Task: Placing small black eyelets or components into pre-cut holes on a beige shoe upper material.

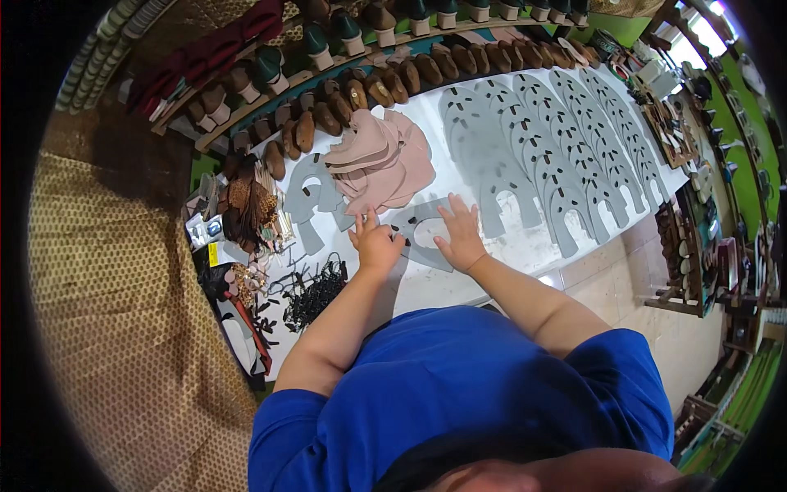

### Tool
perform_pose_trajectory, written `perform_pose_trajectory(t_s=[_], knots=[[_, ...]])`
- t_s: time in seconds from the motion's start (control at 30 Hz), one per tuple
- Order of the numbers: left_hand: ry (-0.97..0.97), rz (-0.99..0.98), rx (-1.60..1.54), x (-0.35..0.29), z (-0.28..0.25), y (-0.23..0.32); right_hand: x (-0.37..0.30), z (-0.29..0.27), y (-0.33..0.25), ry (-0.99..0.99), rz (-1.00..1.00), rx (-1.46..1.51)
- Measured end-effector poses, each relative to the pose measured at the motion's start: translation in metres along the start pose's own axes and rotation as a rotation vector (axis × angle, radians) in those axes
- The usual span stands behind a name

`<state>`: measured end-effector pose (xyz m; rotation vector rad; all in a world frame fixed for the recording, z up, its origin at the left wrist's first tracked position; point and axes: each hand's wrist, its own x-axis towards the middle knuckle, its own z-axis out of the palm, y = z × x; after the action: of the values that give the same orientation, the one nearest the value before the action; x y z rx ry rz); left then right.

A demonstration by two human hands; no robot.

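Note:
A grey U-shaped cut piece (426, 215), like a shoe upper, lies on the white table in front of me. Small black tabs sit on it. My right hand (463, 236) rests flat on its right side with the fingers spread. At its left edge is my left hand (379, 246), fingers apart, the fingertips near the pink pieces; a small black tab shows beside the thumb. A heap of pink cut pieces (385, 160) lies just beyond. Long overlapping rows of grey pieces (537, 139) with black tabs spread to the right. More grey pieces (316, 197) lie at the left.
Near my left forearm is a pile of thin black strips (316, 297). Brown shoe lasts (377, 90) line the table's far edge, below a rack of more lasts (352, 39). Scraps and ribbons (254, 201) crowd the left side. Shelves (684, 246) stand at the right.

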<state>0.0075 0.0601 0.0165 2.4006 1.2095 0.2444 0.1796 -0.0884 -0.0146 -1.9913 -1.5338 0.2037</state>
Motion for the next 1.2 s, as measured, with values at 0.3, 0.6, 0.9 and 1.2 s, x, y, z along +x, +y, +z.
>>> perform_pose_trajectory(t_s=[0.3, 0.6, 0.9, 1.2], knots=[[0.186, 0.083, 0.083, -0.013, 0.011, -0.009, 0.002, -0.002, -0.004, -0.017, 0.008, -0.026], [-0.265, 0.423, 0.269, -0.014, 0.003, -0.005, 0.005, 0.0, -0.006, -0.025, 0.007, -0.052], [-0.135, 0.259, 0.232, -0.069, -0.049, -0.078, 0.011, -0.016, -0.03, -0.356, -0.26, -0.255], [-0.061, -0.229, 0.365, -0.221, -0.084, -0.182, 0.014, -0.009, -0.029, -0.519, -0.52, -0.28]])
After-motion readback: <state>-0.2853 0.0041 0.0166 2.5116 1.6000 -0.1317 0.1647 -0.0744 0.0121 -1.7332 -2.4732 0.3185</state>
